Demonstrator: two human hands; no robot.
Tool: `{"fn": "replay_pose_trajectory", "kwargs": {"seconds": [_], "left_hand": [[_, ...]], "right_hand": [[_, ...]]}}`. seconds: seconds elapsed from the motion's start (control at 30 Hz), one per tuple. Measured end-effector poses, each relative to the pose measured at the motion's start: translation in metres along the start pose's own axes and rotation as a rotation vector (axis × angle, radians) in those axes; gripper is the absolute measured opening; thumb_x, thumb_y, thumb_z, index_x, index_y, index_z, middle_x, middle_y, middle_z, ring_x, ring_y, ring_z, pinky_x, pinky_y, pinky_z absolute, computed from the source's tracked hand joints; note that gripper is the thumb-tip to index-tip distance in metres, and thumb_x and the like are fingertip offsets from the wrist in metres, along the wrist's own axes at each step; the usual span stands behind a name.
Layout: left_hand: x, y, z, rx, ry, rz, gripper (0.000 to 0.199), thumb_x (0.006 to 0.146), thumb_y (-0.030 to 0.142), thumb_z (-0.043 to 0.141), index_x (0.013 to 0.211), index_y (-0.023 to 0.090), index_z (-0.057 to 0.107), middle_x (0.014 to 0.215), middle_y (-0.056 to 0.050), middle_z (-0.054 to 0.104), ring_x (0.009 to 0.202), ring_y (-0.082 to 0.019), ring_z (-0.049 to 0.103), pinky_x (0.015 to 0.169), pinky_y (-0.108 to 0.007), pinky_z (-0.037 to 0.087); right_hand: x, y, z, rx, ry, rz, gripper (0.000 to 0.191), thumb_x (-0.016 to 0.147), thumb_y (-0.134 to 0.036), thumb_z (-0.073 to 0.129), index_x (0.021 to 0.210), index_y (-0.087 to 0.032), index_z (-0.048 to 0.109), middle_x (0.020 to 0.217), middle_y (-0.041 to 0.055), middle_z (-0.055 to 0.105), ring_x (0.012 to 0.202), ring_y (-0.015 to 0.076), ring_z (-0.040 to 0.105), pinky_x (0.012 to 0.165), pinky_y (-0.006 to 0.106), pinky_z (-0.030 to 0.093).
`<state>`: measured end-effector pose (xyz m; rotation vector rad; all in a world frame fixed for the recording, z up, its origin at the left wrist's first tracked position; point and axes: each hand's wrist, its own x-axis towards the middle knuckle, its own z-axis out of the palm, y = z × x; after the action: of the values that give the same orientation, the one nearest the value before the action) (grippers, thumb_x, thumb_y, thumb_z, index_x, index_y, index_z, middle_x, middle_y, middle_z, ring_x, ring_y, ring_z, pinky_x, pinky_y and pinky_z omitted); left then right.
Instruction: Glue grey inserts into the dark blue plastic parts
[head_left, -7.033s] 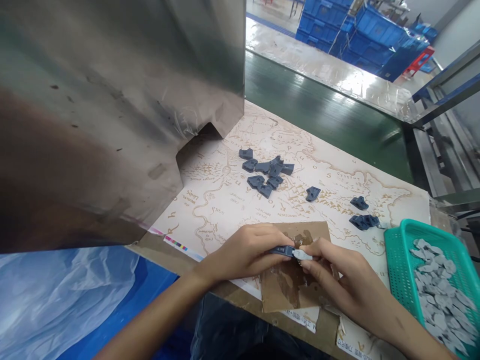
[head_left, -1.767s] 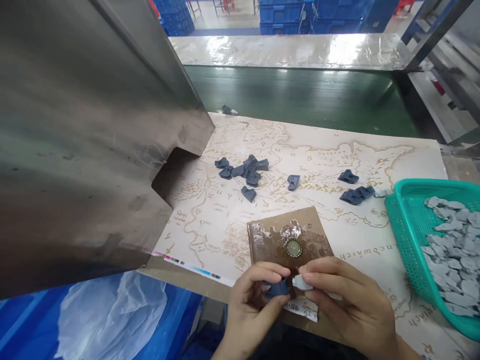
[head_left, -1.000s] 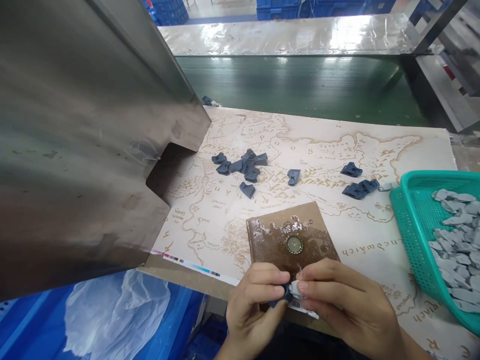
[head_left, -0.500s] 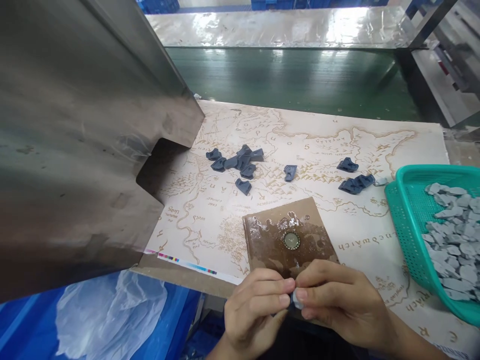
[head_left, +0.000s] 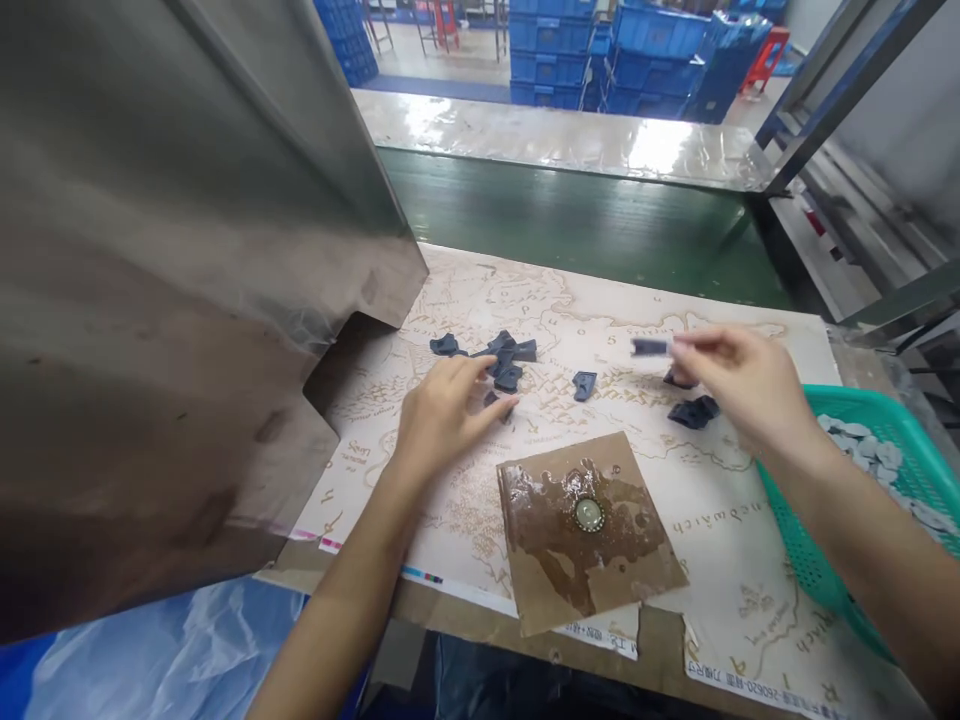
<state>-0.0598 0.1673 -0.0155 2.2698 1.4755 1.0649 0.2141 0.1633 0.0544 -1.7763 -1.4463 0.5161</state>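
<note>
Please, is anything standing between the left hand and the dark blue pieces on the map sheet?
Nothing visible stands in the way: the left hand is right at the dark blue pieces, with its fingertips reaching the edge of the group.

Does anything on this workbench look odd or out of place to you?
Yes: the cardboard square looks soaked with a shiny brown stain, unlike the map-printed mat around it.
</note>
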Motion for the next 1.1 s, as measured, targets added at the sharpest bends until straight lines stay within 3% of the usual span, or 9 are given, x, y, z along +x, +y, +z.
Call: {"fn": "replay_pose_trajectory", "kwargs": {"seconds": [0.1,0.2,0.47,0.6,0.7,0.8,0.87,0.97,1.1], "left_hand": [[-0.003,-0.003,-0.003,0.144,-0.153,-0.118,0.041,0.075,0.051,0.063,0.101,0.019,0.061,0.082,-0.005,0.068,0.078,-0.022,0.063,0.062,-0.028,0.045],[-0.007,0.005,-0.006,0.183,-0.308,-0.099,0.038,0.077,0.049,0.061,0.102,0.02,0.059,0.092,-0.005,0.068,0.086,-0.022,0.063,0.065,-0.028,0.046],[0.002,-0.002,-0.004,0.04,-0.336,-0.077,0.026,0.077,0.025,0.055,0.103,0.02,0.059,0.102,-0.005,0.066,0.091,-0.023,0.063,0.071,-0.031,0.05],[-0.004,0.003,-0.004,-0.156,-0.276,-0.044,0.033,0.074,0.023,0.053,0.106,0.021,0.057,0.101,-0.005,0.063,0.08,-0.019,0.064,0.066,-0.03,0.052],[-0.007,0.005,-0.003,-0.396,-0.18,-0.06,0.029,0.074,0.026,0.051,0.102,0.02,0.059,0.098,-0.005,0.058,0.066,-0.014,0.061,0.061,-0.027,0.053],[-0.008,0.005,0.0,-0.619,-0.098,-0.182,0.029,0.071,0.032,0.055,0.097,0.021,0.063,0.105,-0.008,0.055,0.078,-0.017,0.062,0.056,-0.025,0.053],[-0.007,0.006,0.001,-0.757,-0.105,-0.332,0.035,0.068,0.038,0.06,0.099,0.021,0.062,0.113,-0.01,0.055,0.083,-0.02,0.061,0.053,-0.024,0.053],[-0.007,0.01,0.003,-0.97,-0.2,-0.546,0.057,0.062,0.051,0.067,0.109,0.02,0.057,0.101,-0.009,0.062,0.065,-0.017,0.059,0.042,-0.022,0.047],[-0.015,0.019,0.009,-1.018,-0.268,-0.655,0.066,0.055,0.055,0.073,0.108,0.02,0.056,0.084,-0.006,0.064,0.056,-0.015,0.055,0.038,-0.022,0.043]], "right_hand": [[0.082,0.019,0.023,-0.189,0.222,0.112,0.009,0.076,-0.013,0.063,0.084,-0.014,0.065,0.076,0.0031,0.067,0.066,0.0158,0.064,0.064,0.03,0.052],[0.128,0.026,0.04,-0.317,0.268,0.06,0.002,0.078,-0.012,0.061,0.077,-0.014,0.063,0.079,0.0038,0.066,0.078,0.0182,0.063,0.075,0.033,0.05],[0.149,0.021,0.027,-0.556,0.085,-0.098,0.019,0.089,-0.034,0.057,0.09,-0.015,0.063,0.094,0.0042,0.064,0.082,0.0148,0.061,0.076,0.034,0.05],[0.122,0.002,-0.024,-0.69,0.144,-0.094,0.017,0.082,-0.029,0.058,0.091,-0.017,0.065,0.095,0.0069,0.068,0.093,0.0229,0.061,0.078,0.035,0.045],[0.065,0.0,-0.076,-0.803,0.196,0.015,0.024,0.084,-0.037,0.049,0.086,-0.019,0.065,0.081,0.0064,0.069,0.08,0.0241,0.064,0.062,0.03,0.043],[0.003,0.012,-0.112,-0.907,0.141,0.153,0.026,0.084,-0.038,0.049,0.071,-0.019,0.063,0.066,0.0047,0.067,0.064,0.0221,0.063,0.051,0.027,0.039],[-0.026,0.026,-0.122,-0.952,0.041,0.218,0.019,0.079,-0.031,0.057,0.066,-0.019,0.063,0.062,0.0032,0.066,0.061,0.0203,0.063,0.05,0.026,0.039],[-0.045,0.045,-0.119,-1.004,-0.068,0.269,0.01,0.079,-0.023,0.062,0.073,-0.016,0.066,0.071,0.005,0.068,0.071,0.0203,0.065,0.061,0.028,0.046],[-0.055,0.054,-0.098,-1.041,-0.078,0.336,0.015,0.088,-0.028,0.059,0.091,-0.013,0.063,0.098,0.0058,0.065,0.09,0.0178,0.062,0.081,0.037,0.05]]}}
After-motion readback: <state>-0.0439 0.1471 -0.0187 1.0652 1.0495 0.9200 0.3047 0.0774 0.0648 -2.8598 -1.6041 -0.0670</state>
